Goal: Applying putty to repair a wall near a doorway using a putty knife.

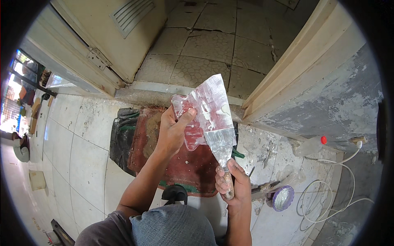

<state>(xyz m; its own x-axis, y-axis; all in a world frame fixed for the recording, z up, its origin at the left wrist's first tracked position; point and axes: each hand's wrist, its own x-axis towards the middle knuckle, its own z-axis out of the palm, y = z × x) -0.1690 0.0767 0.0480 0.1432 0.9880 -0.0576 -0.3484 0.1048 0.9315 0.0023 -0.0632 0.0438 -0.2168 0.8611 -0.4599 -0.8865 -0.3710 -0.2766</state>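
Note:
My left hand [172,133] grips a flat red plastic putty board [191,137] by its left side, thumb on top. White putty is smeared across the board, most thickly over its wide far end. In my right hand [238,180] is a putty knife [219,143], its worn handle wrapped by my fingers. The knife's broad metal blade points away from me and overlaps the board's near right part. Both tools are held up above a stained red mat [180,170] on the floor.
Beyond the mat, a doorway opens between a cream door [94,28] and its frame [295,61]. At right, a purple bowl [291,197] with whitish contents, a red-capped plastic bottle [308,147] and a looped white cable [352,180] lie near a patchy grey wall [316,98].

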